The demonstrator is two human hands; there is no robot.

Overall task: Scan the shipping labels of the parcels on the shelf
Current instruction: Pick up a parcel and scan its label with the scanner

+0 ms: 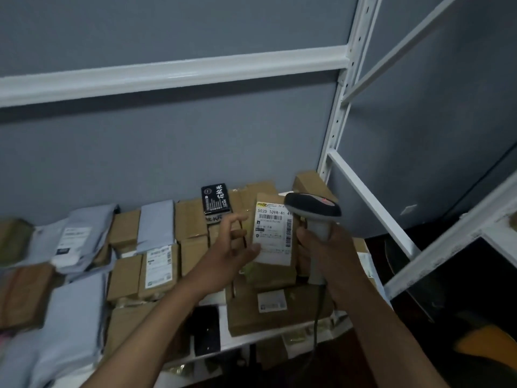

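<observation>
Scanner (313, 208) clenched in our right hand (324, 245); left hand (232, 247), fingers loose, thumb against labelled parcel (275, 239) just beside scanner.

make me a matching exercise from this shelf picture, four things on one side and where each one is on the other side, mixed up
Things:
1. grey handheld barcode scanner
2. brown cardboard parcel with white shipping label
3. black box with white lettering
4. pale blue plastic mailer bag

Places:
A. lying at the shelf's left front
B. gripped in the right hand
C. at the back by the wall
D. tilted up against the left hand

Pairs: 1-B, 2-D, 3-C, 4-A
</observation>
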